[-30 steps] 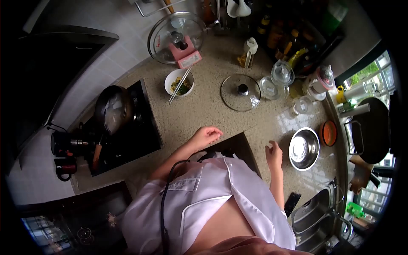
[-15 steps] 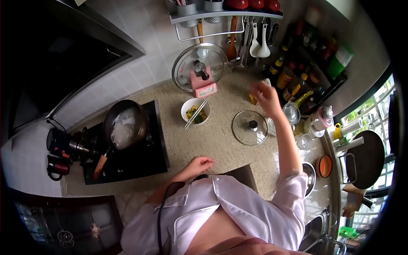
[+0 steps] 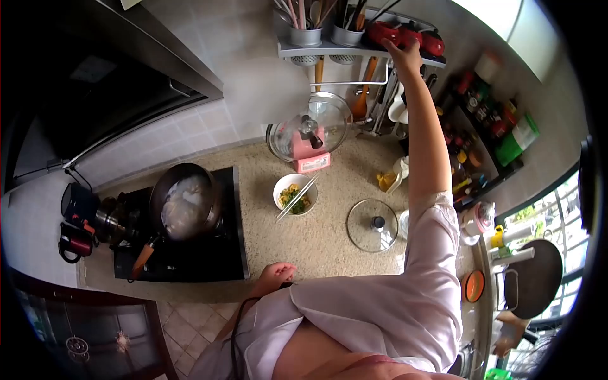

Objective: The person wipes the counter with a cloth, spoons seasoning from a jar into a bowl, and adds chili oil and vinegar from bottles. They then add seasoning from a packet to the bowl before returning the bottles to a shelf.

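My right hand (image 3: 405, 56) is raised to the wall shelf (image 3: 345, 49), thumb and fingers around the front of the middle red jar (image 3: 410, 37). More red jars (image 3: 383, 31) stand on either side of it. Low at the counter's front edge, my left hand (image 3: 277, 274) has its fingers curled in, with nothing visible in them. Ahead of it on the counter is a white bowl (image 3: 278, 189) of chopped greens and yellow egg-like food, with chopsticks (image 3: 297, 197) laid across its rim. A glass lid (image 3: 361, 235) lies flat to the right.
A wok (image 3: 161, 196) with whitish contents sits on the black stove (image 3: 229, 253) at left. A larger glass lid (image 3: 339, 114) leans in a pink stand (image 3: 313, 163). Utensils hang under the shelf. Bottles crowd the right rack; an orange bowl (image 3: 473, 286) is near the window.
My right hand has risen from above the counter near the bottles to the red jars on the shelf. My left hand has shifted slightly left and down. The view has tilted upward.
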Tool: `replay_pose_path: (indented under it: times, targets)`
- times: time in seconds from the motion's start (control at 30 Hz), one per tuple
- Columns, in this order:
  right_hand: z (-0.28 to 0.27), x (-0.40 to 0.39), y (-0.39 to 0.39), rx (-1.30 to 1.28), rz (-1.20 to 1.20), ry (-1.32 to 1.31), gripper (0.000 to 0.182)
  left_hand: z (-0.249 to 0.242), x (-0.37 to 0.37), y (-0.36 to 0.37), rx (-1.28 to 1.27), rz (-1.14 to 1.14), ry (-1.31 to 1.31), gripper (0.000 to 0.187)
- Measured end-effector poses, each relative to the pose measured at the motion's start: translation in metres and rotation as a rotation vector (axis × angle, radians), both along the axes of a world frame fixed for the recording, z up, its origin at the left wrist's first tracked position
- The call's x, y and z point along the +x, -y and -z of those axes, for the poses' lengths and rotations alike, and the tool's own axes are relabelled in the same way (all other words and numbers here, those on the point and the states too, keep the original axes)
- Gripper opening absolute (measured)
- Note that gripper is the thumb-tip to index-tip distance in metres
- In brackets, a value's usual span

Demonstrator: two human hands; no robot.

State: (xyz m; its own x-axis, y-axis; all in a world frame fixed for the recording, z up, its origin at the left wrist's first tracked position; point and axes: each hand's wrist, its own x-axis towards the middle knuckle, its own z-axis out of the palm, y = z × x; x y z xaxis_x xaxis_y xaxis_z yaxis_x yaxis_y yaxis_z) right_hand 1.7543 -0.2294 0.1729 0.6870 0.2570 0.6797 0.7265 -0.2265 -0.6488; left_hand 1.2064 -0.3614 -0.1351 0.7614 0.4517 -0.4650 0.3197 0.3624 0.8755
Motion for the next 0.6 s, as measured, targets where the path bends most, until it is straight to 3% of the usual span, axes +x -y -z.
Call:
replay_pose_path:
  times: [0.13, 0.23, 0.37, 0.47, 0.6]
  targets:
    - [-0.009, -0.006, -0.013, -0.176, 0.165, -0.102, 0.099, 0.007, 0.007, 0.011, -0.007, -0.089, -0.013, 0.023]
    - [-0.008, 0.006, -0.026, -0.32, 0.187, -0.056, 0.112, 0.017, 0.012, 0.017, 0.178, -0.047, -0.045, 0.024]
    - [-0.017, 0.008, -0.034, -0.443, 0.203, -0.052, 0.113, 0.008, 0.014, 0.026, 0.295, -0.152, -0.029, 0.025]
    - [-0.009, 0.027, -0.046, -0.375, 0.272, -0.039, 0.111, -0.009, 0.016, 0.026, 0.306, -0.144, -0.09, 0.025]
    - [0.001, 0.061, -0.056, -0.129, 0.089, -0.066, 0.1, -0.011, 0.008, 0.031, 0.323, -0.149, -0.081, 0.027]
